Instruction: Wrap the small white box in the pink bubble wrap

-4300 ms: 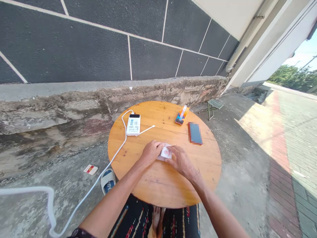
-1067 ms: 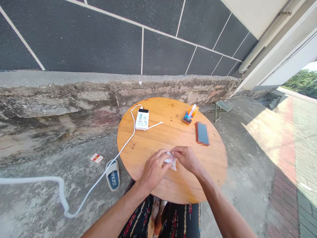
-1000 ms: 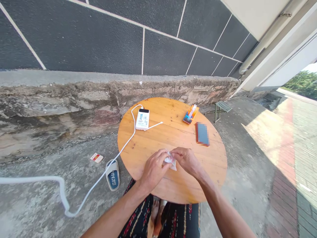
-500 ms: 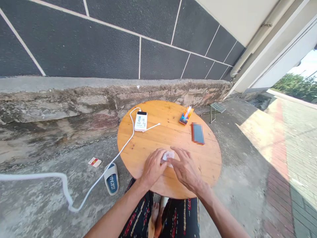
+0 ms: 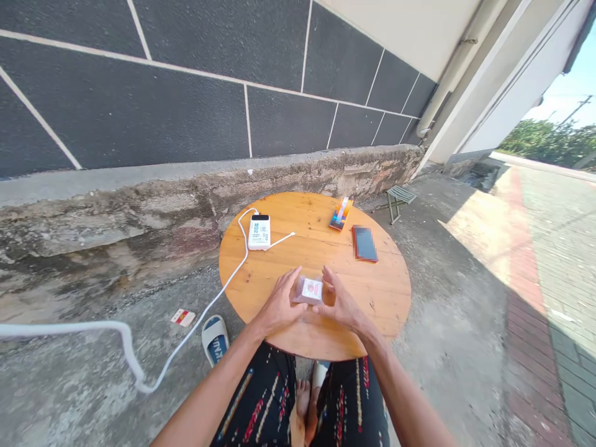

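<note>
A small clear plastic packet with a white and red label (image 5: 309, 290) lies flat on the round wooden table (image 5: 372, 292), near its front edge. My left hand (image 5: 279, 303) rests at the packet's left side, fingers stretched out and touching its edge. My right hand (image 5: 339, 301) is at the packet's right side, fingers likewise extended and pressing its edge. Neither hand is wrapped round the packet; both flank it on the tabletop.
A white power bank (image 5: 259, 231) with a white cable (image 5: 223, 287) lies at the table's back left. An orange packet (image 5: 341, 213) and a dark phone (image 5: 364, 243) sit at the back right. A sandal (image 5: 215, 339), a small card (image 5: 182, 317) and a stool (image 5: 399, 198) are on the concrete.
Earlier both hands pinched a crumpled packet just above the table. Now it lies flattened on the wood with both hands opened at its sides. The camera has tilted slightly.
</note>
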A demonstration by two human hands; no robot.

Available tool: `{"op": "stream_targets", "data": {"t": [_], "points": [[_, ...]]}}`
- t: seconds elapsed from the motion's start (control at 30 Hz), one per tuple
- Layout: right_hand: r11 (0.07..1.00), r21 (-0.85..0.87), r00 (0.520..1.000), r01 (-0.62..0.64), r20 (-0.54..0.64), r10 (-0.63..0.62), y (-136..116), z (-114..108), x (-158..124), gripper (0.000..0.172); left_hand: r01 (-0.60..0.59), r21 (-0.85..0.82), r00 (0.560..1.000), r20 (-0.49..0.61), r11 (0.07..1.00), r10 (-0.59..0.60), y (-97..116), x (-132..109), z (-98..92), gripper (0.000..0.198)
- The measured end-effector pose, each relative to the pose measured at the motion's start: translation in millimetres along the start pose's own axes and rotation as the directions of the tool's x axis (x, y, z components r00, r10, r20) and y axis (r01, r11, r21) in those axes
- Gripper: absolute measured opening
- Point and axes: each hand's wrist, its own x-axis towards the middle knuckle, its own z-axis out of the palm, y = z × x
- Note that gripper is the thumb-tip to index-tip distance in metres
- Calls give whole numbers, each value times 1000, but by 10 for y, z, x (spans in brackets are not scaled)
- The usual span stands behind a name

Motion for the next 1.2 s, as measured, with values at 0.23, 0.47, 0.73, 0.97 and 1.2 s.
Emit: {"op": "stream_targets", "data": {"t": [0.23,0.47,0.73,0.97,1.2], "points": [[995,51,990,85,-119,-78,104,115,52,88,67,-201,992,117,977,-44,2,135,-17,79],[997,7,974,79,-212,-76,96,140,89,71,72,-224,995,82,972,-55,-37,222,107,72],[980,-199,971,-22,-240,-27,227,-3,-256,80,61,9,998,-30,998,-61,-62,-23,-7,71],[948,-317,961,1,-262,-88,269,135,-242,74,64,112,997,-41,992,-59,-52,-45,64,61],[951,-309,943,-10,-319,-93,351,162,-45,59,111,215,988,-132,970,-84,-20,118,261,54]]}}
